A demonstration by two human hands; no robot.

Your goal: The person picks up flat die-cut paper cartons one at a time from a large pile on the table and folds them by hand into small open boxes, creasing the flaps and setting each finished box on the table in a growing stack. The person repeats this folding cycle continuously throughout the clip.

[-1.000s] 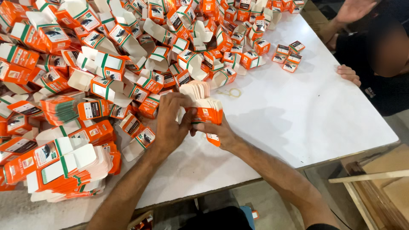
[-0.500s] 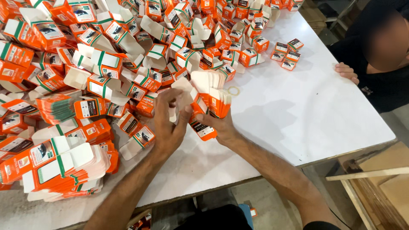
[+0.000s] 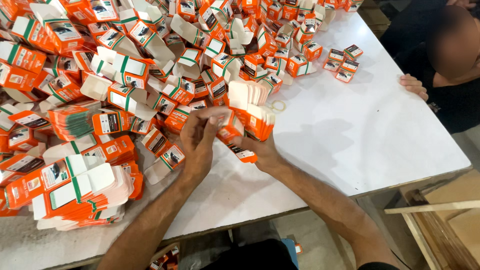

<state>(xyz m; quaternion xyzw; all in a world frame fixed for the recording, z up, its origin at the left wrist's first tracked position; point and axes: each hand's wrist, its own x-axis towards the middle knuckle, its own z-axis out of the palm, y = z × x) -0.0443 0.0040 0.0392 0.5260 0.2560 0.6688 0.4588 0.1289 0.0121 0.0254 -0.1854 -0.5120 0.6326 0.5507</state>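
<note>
My right hand (image 3: 262, 150) grips a thick stack of flat orange and white carton blanks (image 3: 255, 112), held upright above the white table (image 3: 350, 135). My left hand (image 3: 197, 142) pinches one orange carton (image 3: 232, 135) at the front of that stack, drawn partly out and tilted down. Both hands meet over the table's middle, just right of the big pile of cartons (image 3: 150, 60).
Folded orange boxes and flat blanks cover the table's left and far side. A stack of flat blanks (image 3: 75, 190) lies near left. A rubber band (image 3: 277, 106) lies behind the stack. Another person's hand (image 3: 414, 86) rests at the right edge near three small boxes (image 3: 342, 62).
The stack has been lifted off the table and turned upright. My left hand has pulled one carton out of its front.
</note>
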